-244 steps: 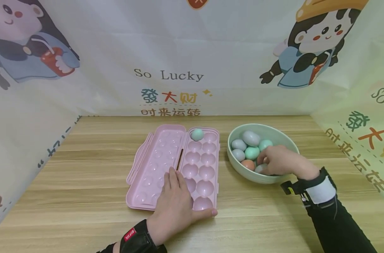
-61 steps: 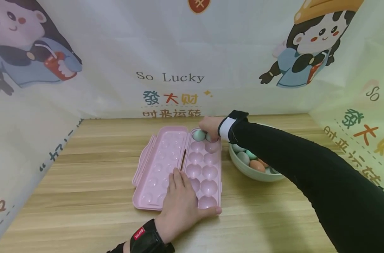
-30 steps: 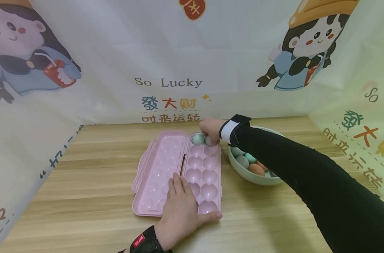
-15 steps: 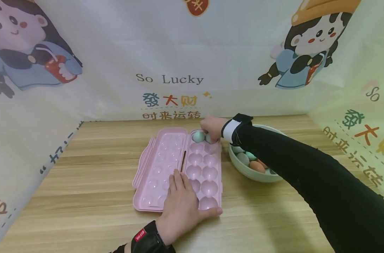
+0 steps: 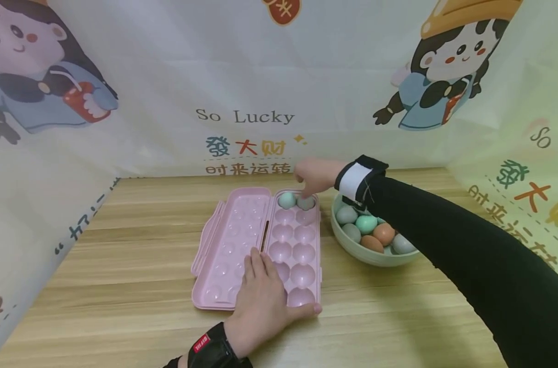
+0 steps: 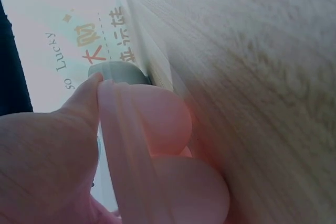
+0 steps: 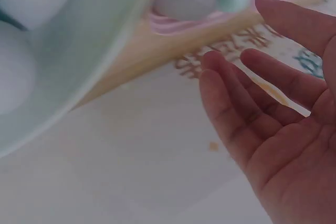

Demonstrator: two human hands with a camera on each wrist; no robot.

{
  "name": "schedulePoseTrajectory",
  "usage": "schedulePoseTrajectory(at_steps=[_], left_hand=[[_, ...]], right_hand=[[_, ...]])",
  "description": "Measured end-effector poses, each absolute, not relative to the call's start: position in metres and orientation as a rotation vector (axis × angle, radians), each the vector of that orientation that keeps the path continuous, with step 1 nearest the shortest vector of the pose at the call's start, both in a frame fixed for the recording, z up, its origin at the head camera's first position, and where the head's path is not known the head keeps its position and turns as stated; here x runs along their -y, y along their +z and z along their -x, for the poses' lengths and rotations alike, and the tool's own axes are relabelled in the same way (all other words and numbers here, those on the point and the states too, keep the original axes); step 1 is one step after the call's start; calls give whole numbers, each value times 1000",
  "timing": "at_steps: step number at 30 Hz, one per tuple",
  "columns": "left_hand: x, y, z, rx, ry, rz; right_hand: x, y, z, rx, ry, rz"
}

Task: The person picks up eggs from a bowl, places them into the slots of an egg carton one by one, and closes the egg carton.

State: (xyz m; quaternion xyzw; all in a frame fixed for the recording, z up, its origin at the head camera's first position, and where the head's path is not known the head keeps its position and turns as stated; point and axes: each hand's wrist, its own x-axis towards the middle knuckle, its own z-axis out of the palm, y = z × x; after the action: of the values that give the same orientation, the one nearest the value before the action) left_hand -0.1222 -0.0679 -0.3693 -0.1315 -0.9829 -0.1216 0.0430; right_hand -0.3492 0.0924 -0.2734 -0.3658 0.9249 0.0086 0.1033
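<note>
The grey egg (image 5: pixel 305 203) (presumably light, slick, fragile) suits a side pinch; the right hand (image 5: pixel 319 175) is empty, fingers parted, the left hand (image 5: pixel 262 304) spread across the pink egg carton (image 5: pixel 250 232).

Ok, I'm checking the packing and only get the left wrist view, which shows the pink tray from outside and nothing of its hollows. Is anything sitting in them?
Observer: Yes, in the head view a blue-green egg and a grey egg sit side by side in the far row of the pink tray.
Operator: Is another one being held?
Observer: No, the right wrist view shows the right hand with its fingers parted and nothing between them.
Operator: Are there more about?
Observer: Yes, the pale green bowl holds loose eggs, two of them orange-brown eggs.
</note>
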Motion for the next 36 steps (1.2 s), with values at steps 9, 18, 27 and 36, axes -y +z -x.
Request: schedulePoseTrajectory(at_steps=[9,18,27,36], left_hand=[[70,-369,124,3005,-364,393],[69,-370,123,2986,-375,390],[68,-370,123,2979,-368,395],[67,-371,121,2971,-379,408]], right_hand=[[-115,-237,319,-2850,-260,1144],[-144,-227,302,-2928,-374,1120],[-173,-237,270,-2917,-418,1092],[-208,-252,236,-3000,-549,931]])
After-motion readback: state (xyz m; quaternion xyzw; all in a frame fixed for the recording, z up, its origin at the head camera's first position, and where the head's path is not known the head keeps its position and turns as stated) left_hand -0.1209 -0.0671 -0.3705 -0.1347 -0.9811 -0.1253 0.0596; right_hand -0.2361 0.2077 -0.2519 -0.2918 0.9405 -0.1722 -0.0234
